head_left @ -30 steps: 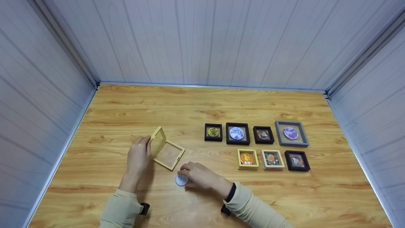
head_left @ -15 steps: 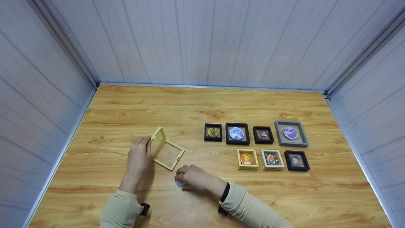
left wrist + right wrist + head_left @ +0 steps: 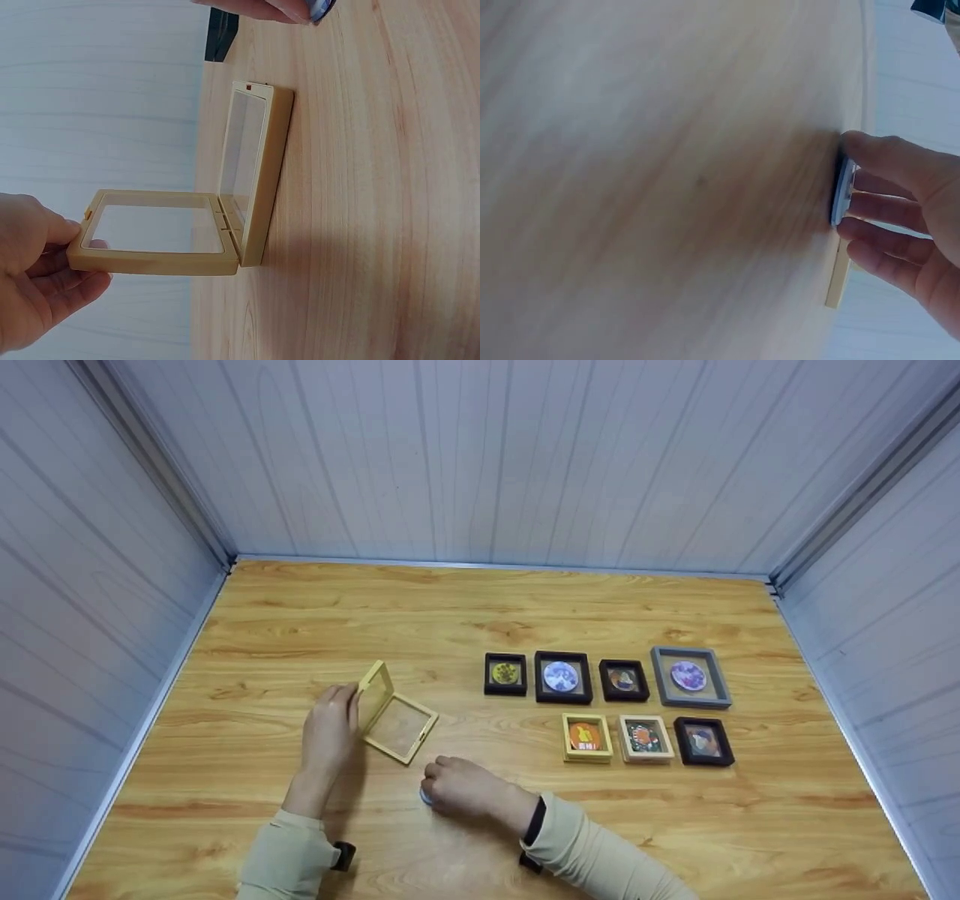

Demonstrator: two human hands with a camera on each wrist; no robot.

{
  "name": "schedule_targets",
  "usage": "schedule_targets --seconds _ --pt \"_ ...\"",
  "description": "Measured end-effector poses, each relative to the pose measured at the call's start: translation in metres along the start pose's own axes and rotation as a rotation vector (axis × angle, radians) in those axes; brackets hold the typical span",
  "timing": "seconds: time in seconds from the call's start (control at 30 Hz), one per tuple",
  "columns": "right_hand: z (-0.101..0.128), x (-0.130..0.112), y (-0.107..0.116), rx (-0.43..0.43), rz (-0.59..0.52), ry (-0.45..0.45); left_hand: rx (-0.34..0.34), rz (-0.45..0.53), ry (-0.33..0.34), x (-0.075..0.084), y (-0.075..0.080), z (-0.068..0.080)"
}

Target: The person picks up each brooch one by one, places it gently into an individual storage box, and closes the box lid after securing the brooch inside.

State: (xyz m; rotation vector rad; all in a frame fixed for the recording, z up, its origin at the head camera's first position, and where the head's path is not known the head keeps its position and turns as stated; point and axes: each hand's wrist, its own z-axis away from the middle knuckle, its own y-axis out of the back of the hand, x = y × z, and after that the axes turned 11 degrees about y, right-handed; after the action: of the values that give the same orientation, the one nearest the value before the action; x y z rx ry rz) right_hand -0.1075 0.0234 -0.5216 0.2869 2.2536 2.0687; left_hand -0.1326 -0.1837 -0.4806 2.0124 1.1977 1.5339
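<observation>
Disc (image 3: 843,191): flat on the table (image 3: 480,607), just right of the open case (image 3: 396,712); mostly under the fingers
Right hand (image 3: 463,787): fingertips curled round the disc's rim; best to lift it level
Left hand (image 3: 328,731): pinches the raised lid (image 3: 154,240); hold it steady
Beyond: seven framed discs (image 3: 607,706), well right

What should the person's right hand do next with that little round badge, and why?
Probably lift the badge off the table and carry it to the open yellow case. The right hand already grips it on the wood, and the left hand holds the lid up over an empty base.
</observation>
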Motion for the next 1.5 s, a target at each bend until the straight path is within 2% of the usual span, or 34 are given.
schedule_targets --seconds 0.1,0.33,0.53,0.67,0.87,1.03,1.23,1.5 --pt "0.002 0.000 0.002 -0.006 -0.059 -0.007 -0.006 -0.004 0.006 0.000 0.000 0.001" --pt "0.009 0.010 0.006 0.064 -0.349 -0.070 -0.012 -0.008 -0.001 -0.001 0.001 0.002" --pt "0.016 0.022 0.004 0.154 -0.556 -0.161 -0.012 -0.007 0.008 0.000 0.001 0.002" --pt "0.019 0.028 0.004 0.202 -0.655 -0.261 -0.013 -0.004 0.011 -0.001 0.000 0.002" --pt "0.025 0.033 0.000 0.219 -0.684 -0.418 -0.008 0.005 0.014 -0.002 0.000 0.003" --pt "0.028 0.036 -0.003 0.212 -0.706 -0.480 -0.008 0.003 0.017 -0.002 -0.001 0.002" --pt "0.028 0.037 -0.003 0.198 -0.741 -0.471 -0.026 0.002 0.018 -0.001 0.001 0.002" --pt "0.029 0.032 0.000 0.145 -0.679 -0.444 -0.005 -0.004 0.014 0.000 0.000 0.001"
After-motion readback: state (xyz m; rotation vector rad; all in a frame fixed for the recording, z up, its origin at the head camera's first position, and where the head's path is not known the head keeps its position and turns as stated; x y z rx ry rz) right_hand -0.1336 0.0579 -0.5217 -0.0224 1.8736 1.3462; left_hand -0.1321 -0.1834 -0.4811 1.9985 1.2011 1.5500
